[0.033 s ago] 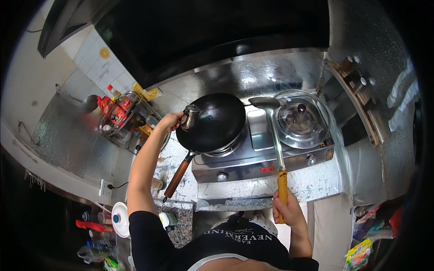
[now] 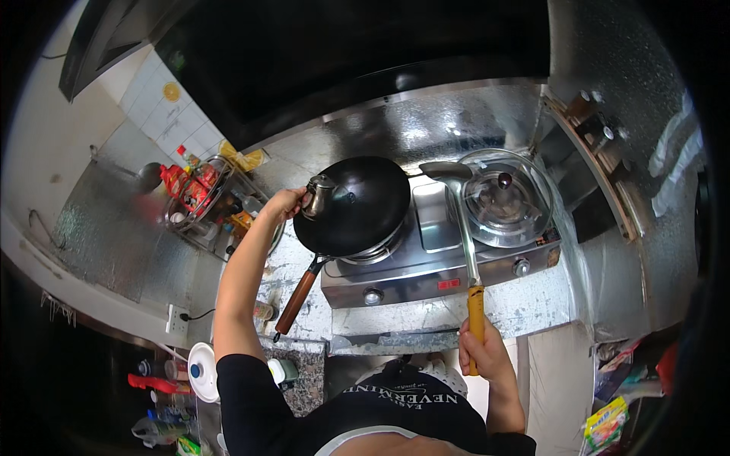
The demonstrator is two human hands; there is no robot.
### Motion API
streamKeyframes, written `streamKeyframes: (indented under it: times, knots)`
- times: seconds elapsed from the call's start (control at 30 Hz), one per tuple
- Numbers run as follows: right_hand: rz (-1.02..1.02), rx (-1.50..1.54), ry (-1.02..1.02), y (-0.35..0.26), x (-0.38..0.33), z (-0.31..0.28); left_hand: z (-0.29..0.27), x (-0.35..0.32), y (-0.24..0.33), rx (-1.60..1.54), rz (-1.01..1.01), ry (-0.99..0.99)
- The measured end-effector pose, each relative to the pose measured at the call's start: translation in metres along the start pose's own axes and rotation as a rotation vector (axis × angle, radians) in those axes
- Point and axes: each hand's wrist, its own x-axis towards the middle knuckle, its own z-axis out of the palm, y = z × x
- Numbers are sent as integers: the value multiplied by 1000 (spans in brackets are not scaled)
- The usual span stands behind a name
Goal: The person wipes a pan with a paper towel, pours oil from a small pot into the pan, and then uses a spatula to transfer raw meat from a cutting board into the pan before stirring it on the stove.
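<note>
My left hand (image 2: 286, 203) is closed on the handle of a small metal oil pot (image 2: 318, 196), held over the left rim of a black wok (image 2: 357, 216). The wok sits on the left burner of the stove (image 2: 426, 272), its brown wooden handle pointing toward me. In my right hand (image 2: 484, 349), fingers wrapped round its yellow handle, is a long metal wok spatula (image 2: 465, 228). The blade of the spatula is raised between the wok and a glass lid (image 2: 506, 216) with a dark knob on the right. Whether anything flows from the pot, I cannot make out.
A wire rack (image 2: 217, 201) with red packets and bottles stands left of the wok. Behind the stove rises a shiny metal backsplash (image 2: 426, 121), under a black range hood (image 2: 365, 45). A narrow shelf (image 2: 593, 163) with jars is on the right wall. A white round lid (image 2: 204, 371) lies lower left.
</note>
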Motion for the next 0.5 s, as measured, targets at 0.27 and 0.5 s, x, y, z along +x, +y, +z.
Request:
streamKeyframes:
  times: [0.27,0.5]
  knots:
    - [-27,4,93,6,-5,6,18,9,28,51,14,-90]
    - [-26,-2,70,5,-2,12,35,2,34,36,31,-174]
